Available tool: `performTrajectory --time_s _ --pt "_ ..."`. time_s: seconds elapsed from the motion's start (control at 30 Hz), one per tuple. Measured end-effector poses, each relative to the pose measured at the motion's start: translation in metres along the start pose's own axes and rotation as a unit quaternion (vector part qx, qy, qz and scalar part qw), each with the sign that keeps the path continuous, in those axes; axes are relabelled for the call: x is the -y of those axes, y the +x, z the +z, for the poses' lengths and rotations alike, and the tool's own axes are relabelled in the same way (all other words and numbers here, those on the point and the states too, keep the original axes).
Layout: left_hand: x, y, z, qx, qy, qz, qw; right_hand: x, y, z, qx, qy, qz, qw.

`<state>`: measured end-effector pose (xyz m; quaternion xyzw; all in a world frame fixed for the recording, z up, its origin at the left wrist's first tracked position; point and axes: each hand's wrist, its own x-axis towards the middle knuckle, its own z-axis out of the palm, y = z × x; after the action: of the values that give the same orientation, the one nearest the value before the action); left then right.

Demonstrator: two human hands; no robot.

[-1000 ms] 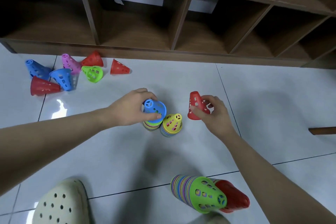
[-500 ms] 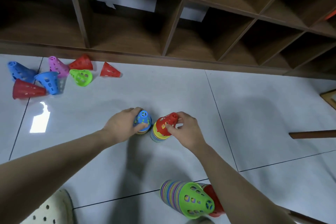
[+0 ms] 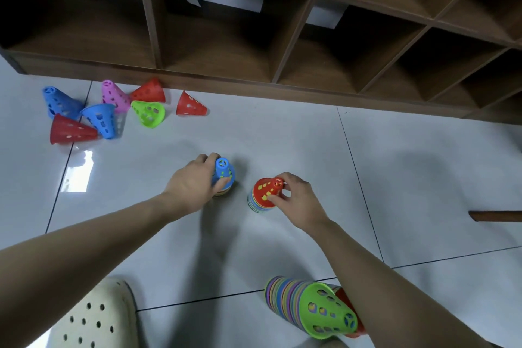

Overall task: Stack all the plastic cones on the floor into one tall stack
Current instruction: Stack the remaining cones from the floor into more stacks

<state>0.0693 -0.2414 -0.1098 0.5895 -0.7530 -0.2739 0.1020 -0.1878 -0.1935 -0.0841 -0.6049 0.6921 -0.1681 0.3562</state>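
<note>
Red cone [image 3: 265,191] now seated atop the right short stack [image 3: 257,204], right hand [image 3: 296,197] still pinching it, left hand [image 3: 192,181] gripping blue-topped stack [image 3: 224,176] just beside; merging stacks comes next, loose cones [image 3: 113,111] remain by shelf [image 3: 254,45].

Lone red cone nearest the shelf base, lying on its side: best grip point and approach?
Take the red cone at its narrow tip, which points up-left, pinching from above across the taper. It lies apart from the other loose cones, its wide rim facing right and down, so the tip is free on both sides.
</note>
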Motion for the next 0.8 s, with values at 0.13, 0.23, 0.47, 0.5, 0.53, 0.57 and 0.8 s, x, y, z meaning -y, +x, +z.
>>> performTrajectory --time_s 0.13,0.23,0.47,0.5,0.53,0.57,0.8 --pt "0.012 0.003 -0.011 -0.005 -0.004 -0.01 1.0 0.014 0.012 0.011 -0.003 0.018 -0.007 1.0" --pt "0.025 0.003 -0.02 -0.017 -0.019 -0.024 0.999 0.021 0.023 0.019 -0.005 0.015 -0.007 1.0" --pt "0.069 0.002 -0.041 -0.045 -0.01 -0.014 0.999 0.04 0.055 0.039 0.008 0.028 -0.04 0.999" --pt "0.077 0.001 -0.045 -0.039 -0.014 0.006 0.999 0.043 0.059 0.039 0.021 0.028 -0.046 0.998" --pt "0.086 0.0 -0.05 -0.035 -0.029 0.021 0.999 0.047 0.064 0.038 0.038 0.035 -0.049 0.997" --pt "0.096 -0.001 -0.055 -0.037 -0.053 0.026 0.998 0.052 0.068 0.034 0.059 0.049 -0.045 0.996" --pt "0.149 0.055 -0.077 -0.122 -0.113 -0.095 0.982 0.105 0.145 0.022 0.032 0.103 -0.048 0.993"
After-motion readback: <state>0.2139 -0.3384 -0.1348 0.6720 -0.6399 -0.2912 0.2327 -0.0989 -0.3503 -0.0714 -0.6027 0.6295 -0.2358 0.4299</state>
